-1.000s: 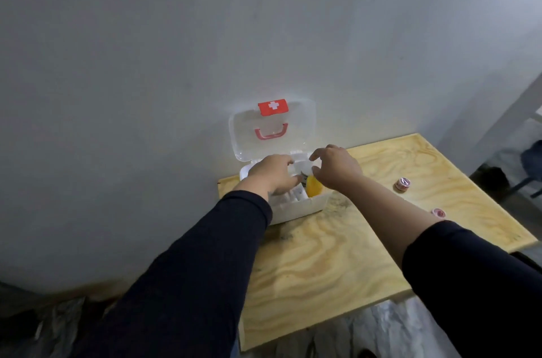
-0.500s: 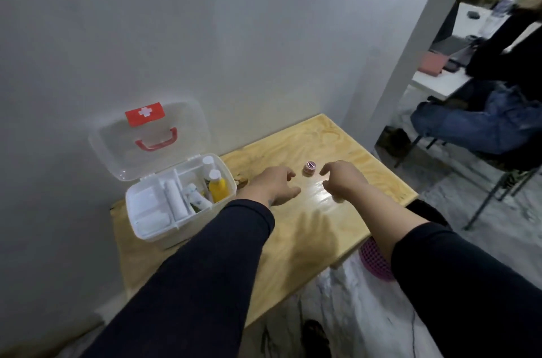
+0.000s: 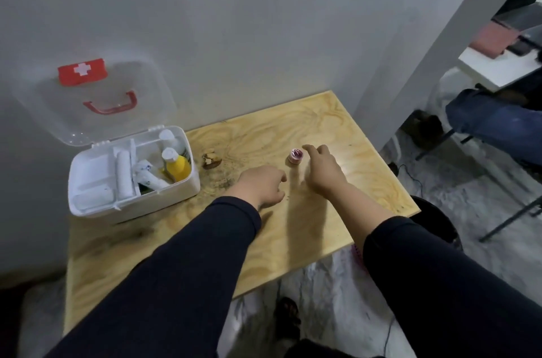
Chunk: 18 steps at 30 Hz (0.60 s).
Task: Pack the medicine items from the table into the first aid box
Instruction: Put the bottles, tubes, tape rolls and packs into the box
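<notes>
The white first aid box stands open at the table's left, its clear lid leaning on the wall. Inside are a yellow bottle, a white bandage roll, a white tube and a white-capped bottle. A small pink round jar stands on the wooden table. My right hand hovers just right of the jar, fingers apart, one fingertip beside it. My left hand hangs lower left of the jar, fingers loosely curled, nothing visible in it.
A dark knot or stain marks the wood between box and jar. The wall runs along the table's far edge. Right of the table are a pillar, a seated person's legs, chair legs and a dark bin.
Both hands left the box and swung right across the table to the pink jar. The view turned right with them. The right hand's fingers have spread since half a second ago.
</notes>
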Each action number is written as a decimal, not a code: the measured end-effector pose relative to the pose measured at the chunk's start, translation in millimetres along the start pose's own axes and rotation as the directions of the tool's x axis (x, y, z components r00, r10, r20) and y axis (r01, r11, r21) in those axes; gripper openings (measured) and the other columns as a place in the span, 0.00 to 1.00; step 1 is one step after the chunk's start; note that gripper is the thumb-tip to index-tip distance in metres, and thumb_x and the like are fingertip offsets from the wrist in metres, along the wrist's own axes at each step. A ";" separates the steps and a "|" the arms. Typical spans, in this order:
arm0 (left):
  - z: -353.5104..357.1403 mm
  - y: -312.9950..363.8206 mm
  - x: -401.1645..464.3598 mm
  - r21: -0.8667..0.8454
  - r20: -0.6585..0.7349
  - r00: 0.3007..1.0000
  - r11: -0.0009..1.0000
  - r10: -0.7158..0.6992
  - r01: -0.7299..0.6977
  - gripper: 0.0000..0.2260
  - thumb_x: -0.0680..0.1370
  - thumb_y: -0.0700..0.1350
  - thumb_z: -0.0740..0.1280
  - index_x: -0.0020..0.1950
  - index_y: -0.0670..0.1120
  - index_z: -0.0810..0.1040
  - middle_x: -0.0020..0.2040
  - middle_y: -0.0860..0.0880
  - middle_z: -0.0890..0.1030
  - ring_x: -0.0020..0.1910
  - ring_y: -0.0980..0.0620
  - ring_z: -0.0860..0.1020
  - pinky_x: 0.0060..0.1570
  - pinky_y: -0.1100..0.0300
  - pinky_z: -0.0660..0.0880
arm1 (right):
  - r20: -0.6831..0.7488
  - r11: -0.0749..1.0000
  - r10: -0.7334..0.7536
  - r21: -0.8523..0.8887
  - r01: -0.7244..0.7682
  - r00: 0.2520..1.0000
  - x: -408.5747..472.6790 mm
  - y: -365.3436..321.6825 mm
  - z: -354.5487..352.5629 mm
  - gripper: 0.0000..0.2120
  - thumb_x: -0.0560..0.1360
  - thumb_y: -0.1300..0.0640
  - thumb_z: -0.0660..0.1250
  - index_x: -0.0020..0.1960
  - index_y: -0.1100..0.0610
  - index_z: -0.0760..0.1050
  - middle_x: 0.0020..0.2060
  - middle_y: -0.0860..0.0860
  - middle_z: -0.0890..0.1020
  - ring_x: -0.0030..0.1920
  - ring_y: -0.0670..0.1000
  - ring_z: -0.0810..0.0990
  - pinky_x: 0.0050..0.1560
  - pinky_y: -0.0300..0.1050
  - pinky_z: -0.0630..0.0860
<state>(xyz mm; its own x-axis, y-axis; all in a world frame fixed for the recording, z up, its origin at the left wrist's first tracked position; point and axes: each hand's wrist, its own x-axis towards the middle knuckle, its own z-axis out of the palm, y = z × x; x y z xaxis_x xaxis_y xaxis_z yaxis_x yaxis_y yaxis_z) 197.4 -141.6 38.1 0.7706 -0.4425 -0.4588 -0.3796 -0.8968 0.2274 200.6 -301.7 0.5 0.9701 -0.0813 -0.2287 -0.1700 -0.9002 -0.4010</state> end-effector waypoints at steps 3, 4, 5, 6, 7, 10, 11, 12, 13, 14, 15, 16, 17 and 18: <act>-1.8 0.6 2.8 0.002 -0.007 1.000 1.000 -0.028 0.028 0.19 0.79 0.48 0.62 0.70 0.49 0.72 0.64 0.48 0.78 0.60 0.45 0.77 0.56 0.49 0.77 | 0.029 0.994 -0.102 -0.045 0.103 0.994 15.6 -3.6 -1.7 0.31 0.73 0.64 0.60 0.73 0.46 0.59 0.68 0.56 0.65 0.61 0.61 0.71 0.49 0.50 0.72; -2.1 0.2 3.0 -0.006 -0.013 0.999 0.999 -0.038 0.038 0.19 0.79 0.48 0.62 0.70 0.48 0.73 0.63 0.48 0.79 0.60 0.45 0.78 0.55 0.49 0.78 | 0.041 0.988 -0.141 -0.063 0.144 0.989 19.3 -4.1 -1.2 0.29 0.74 0.63 0.60 0.72 0.47 0.61 0.67 0.55 0.67 0.60 0.61 0.71 0.48 0.50 0.73; -2.2 -0.8 2.7 -0.017 -0.018 0.999 0.999 -0.050 0.050 0.19 0.79 0.47 0.62 0.69 0.48 0.73 0.62 0.48 0.79 0.59 0.45 0.78 0.54 0.49 0.78 | 0.046 0.979 -0.180 -0.084 0.184 0.983 22.0 -4.5 -0.3 0.24 0.76 0.61 0.60 0.71 0.49 0.64 0.65 0.55 0.69 0.59 0.61 0.72 0.48 0.51 0.73; -1.8 -2.0 1.8 -0.028 -0.022 0.998 0.998 -0.062 0.062 0.18 0.79 0.47 0.62 0.69 0.48 0.73 0.61 0.48 0.80 0.58 0.46 0.78 0.54 0.49 0.78 | 0.038 0.971 -0.214 -0.104 0.217 0.976 23.7 -4.7 0.8 0.20 0.77 0.60 0.59 0.68 0.51 0.68 0.62 0.55 0.72 0.58 0.61 0.73 0.47 0.51 0.73; -1.4 -3.3 0.4 -0.038 -0.024 0.997 0.996 -0.076 0.075 0.19 0.79 0.48 0.62 0.70 0.48 0.72 0.62 0.48 0.79 0.58 0.46 0.79 0.54 0.49 0.78 | 0.020 0.964 -0.236 -0.117 0.237 0.971 24.1 -5.1 1.9 0.16 0.78 0.59 0.59 0.65 0.54 0.71 0.59 0.56 0.74 0.57 0.61 0.74 0.45 0.50 0.73; -1.5 -7.4 -5.3 -0.071 -0.030 0.992 0.991 -0.119 0.117 0.19 0.79 0.49 0.63 0.71 0.49 0.71 0.66 0.49 0.77 0.61 0.47 0.77 0.57 0.49 0.77 | -0.031 0.968 -0.240 -0.085 0.236 0.970 23.2 -6.8 3.7 0.13 0.78 0.57 0.60 0.61 0.55 0.75 0.54 0.55 0.77 0.54 0.59 0.76 0.41 0.47 0.72; -3.0 -8.4 -7.6 -0.086 -0.037 0.990 0.988 -0.133 0.130 0.20 0.79 0.48 0.63 0.71 0.49 0.71 0.67 0.49 0.76 0.63 0.46 0.77 0.59 0.49 0.76 | -0.041 0.971 -0.232 -0.061 0.230 0.972 22.2 -9.0 1.6 0.13 0.78 0.57 0.60 0.60 0.54 0.76 0.54 0.54 0.78 0.54 0.59 0.76 0.42 0.47 0.72; -5.4 -9.5 -9.9 -0.104 -0.046 0.988 0.985 -0.144 0.139 0.20 0.79 0.48 0.63 0.71 0.49 0.71 0.67 0.48 0.76 0.63 0.46 0.76 0.59 0.49 0.76 | -0.051 0.973 -0.230 -0.036 0.228 0.972 22.3 -12.6 -1.4 0.12 0.77 0.57 0.61 0.60 0.53 0.77 0.53 0.54 0.78 0.54 0.58 0.77 0.43 0.47 0.74; -8.5 -10.6 -13.1 -0.122 -0.058 0.987 0.982 -0.153 0.145 0.19 0.79 0.48 0.63 0.70 0.48 0.72 0.67 0.48 0.76 0.63 0.45 0.76 0.59 0.49 0.76 | -0.062 0.971 -0.238 -0.013 0.237 0.969 22.7 -18.2 -6.2 0.12 0.77 0.56 0.62 0.59 0.52 0.77 0.52 0.53 0.79 0.53 0.57 0.78 0.43 0.48 0.76; -12.3 -12.0 -16.5 -0.137 -0.073 0.984 0.979 -0.161 0.150 0.19 0.79 0.48 0.63 0.70 0.48 0.73 0.66 0.47 0.77 0.63 0.45 0.76 0.59 0.50 0.75 | -0.074 0.967 -0.254 0.007 0.256 0.964 23.8 -25.6 -12.1 0.11 0.77 0.55 0.63 0.58 0.51 0.78 0.52 0.52 0.79 0.52 0.56 0.79 0.44 0.48 0.78; -16.2 -14.0 -21.0 -0.152 -0.096 0.980 0.976 -0.174 0.158 0.18 0.79 0.48 0.63 0.69 0.48 0.73 0.66 0.47 0.77 0.63 0.45 0.76 0.59 0.50 0.75 | -0.083 0.960 -0.274 0.029 0.277 0.958 24.3 -35.5 -19.4 0.11 0.77 0.54 0.64 0.57 0.51 0.78 0.51 0.52 0.79 0.51 0.56 0.80 0.45 0.49 0.79; -20.4 -16.9 -26.1 -0.169 -0.120 0.975 0.971 -0.189 0.167 0.18 0.79 0.48 0.63 0.69 0.47 0.73 0.66 0.47 0.77 0.63 0.45 0.76 0.59 0.51 0.75 | -0.092 0.952 -0.295 0.054 0.300 0.951 24.7 -46.9 -26.9 0.11 0.76 0.53 0.64 0.57 0.51 0.79 0.51 0.52 0.80 0.51 0.56 0.80 0.45 0.49 0.79; -25.0 -20.5 -32.0 -0.194 -0.144 0.967 0.965 -0.208 0.179 0.19 0.79 0.47 0.62 0.70 0.48 0.73 0.67 0.47 0.77 0.64 0.45 0.76 0.60 0.51 0.74 | -0.102 0.943 -0.315 0.077 0.323 0.944 24.5 -59.7 -34.4 0.11 0.76 0.52 0.65 0.57 0.51 0.79 0.51 0.52 0.80 0.51 0.55 0.80 0.46 0.49 0.78; -29.8 -24.7 -38.4 -0.225 -0.164 0.959 0.955 -0.231 0.192 0.19 0.79 0.47 0.62 0.70 0.48 0.73 0.67 0.48 0.76 0.64 0.45 0.75 0.62 0.51 0.74 | -0.109 0.935 -0.333 0.094 0.343 0.937 24.3 -72.5 -41.2 0.12 0.75 0.51 0.65 0.57 0.51 0.78 0.51 0.52 0.81 0.51 0.55 0.80 0.47 0.48 0.78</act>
<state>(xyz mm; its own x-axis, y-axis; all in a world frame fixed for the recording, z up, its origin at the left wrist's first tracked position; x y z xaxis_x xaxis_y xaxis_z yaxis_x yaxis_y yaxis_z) 192.4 -102.4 75.7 0.9108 -0.2167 -0.3514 -0.0996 -0.9414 0.3222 243.6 -256.1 60.5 0.9842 0.1765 0.0163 0.1575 -0.8290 -0.5366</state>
